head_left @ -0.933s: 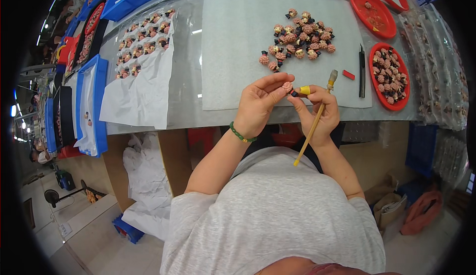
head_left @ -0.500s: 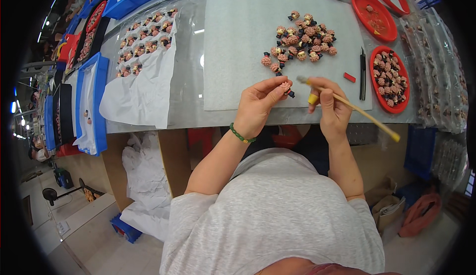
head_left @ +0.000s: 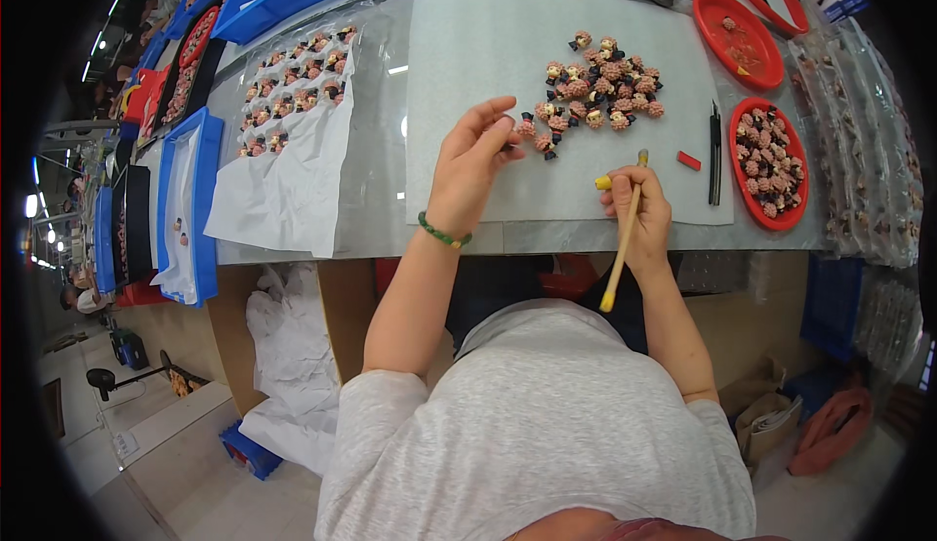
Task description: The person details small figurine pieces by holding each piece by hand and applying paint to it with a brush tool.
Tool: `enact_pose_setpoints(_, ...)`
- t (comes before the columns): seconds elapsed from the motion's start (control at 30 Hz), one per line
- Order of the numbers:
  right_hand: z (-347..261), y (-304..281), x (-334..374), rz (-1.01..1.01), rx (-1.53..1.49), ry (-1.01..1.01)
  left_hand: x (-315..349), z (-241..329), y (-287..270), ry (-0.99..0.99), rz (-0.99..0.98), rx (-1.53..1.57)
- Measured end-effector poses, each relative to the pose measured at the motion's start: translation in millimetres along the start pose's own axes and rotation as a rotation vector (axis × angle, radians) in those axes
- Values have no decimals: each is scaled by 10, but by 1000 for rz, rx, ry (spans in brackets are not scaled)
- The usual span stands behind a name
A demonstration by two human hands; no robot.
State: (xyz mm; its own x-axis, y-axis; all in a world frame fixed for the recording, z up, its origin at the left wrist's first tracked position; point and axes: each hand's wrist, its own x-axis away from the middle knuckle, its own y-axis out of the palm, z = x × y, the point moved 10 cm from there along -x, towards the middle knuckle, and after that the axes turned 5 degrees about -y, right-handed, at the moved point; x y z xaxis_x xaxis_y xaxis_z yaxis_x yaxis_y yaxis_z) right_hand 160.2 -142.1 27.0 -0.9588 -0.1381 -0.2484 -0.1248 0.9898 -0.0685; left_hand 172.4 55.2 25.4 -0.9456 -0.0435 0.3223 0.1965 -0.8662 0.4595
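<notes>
My left hand (head_left: 473, 156) is raised over the left part of a white sheet (head_left: 459, 53). Its thumb and fingers close around a small figurine (head_left: 508, 147), mostly hidden, with only a dark bit showing. Right beside those fingertips lies the edge of a loose pile of pink-haired, dark-bodied figurines (head_left: 610, 82). Near the front edge of the sheet, my right hand (head_left: 639, 219) grips a thin paintbrush (head_left: 625, 248). Its greyish tip points away from me and its yellow handle end toward me. A yellow cover (head_left: 602, 182) sits on one right fingertip.
At left, rows of figurines lie on white paper (head_left: 268, 195), beside a blue tray (head_left: 205, 219). On the right are a red bowl of figurines (head_left: 802, 200), a red plate (head_left: 717, 39), dark pen-like tools (head_left: 715, 156), a small red block (head_left: 689, 160) and stacked clear trays (head_left: 844, 151).
My left hand has moved left and away from me, apart from the right hand. My right hand has lowered slightly, and the brush has swung so its handle end points toward me.
</notes>
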Motion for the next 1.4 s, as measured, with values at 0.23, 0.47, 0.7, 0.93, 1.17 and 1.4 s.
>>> enact_pose_setpoints(0.23, 26, -30, 44, 6, 51, -28, -180, 176, 204, 481, -38, -1108)
enact_pose_setpoints(0.47, -46, 24, -14, 71, -178, 43, 124, 32, 369, 64, -314, -416)
enact_pose_setpoints(0.7, -209, 186, -21, 21, -354, 22, 351, -166, 579, 105, -340, -365)
enact_pose_setpoints(0.93, -375, 36, 63, 99, -47, -225, 362, -387, 555, -78, -289, -181)
enact_pose_setpoints(1.17, -392, 40, 97, 99, -9, -272, 353, -476, 522, -85, -335, -59)
enact_pose_setpoints(1.4, -455, -16, 95, 79, 58, -266, 399, -437, 513, -242, -298, 240)
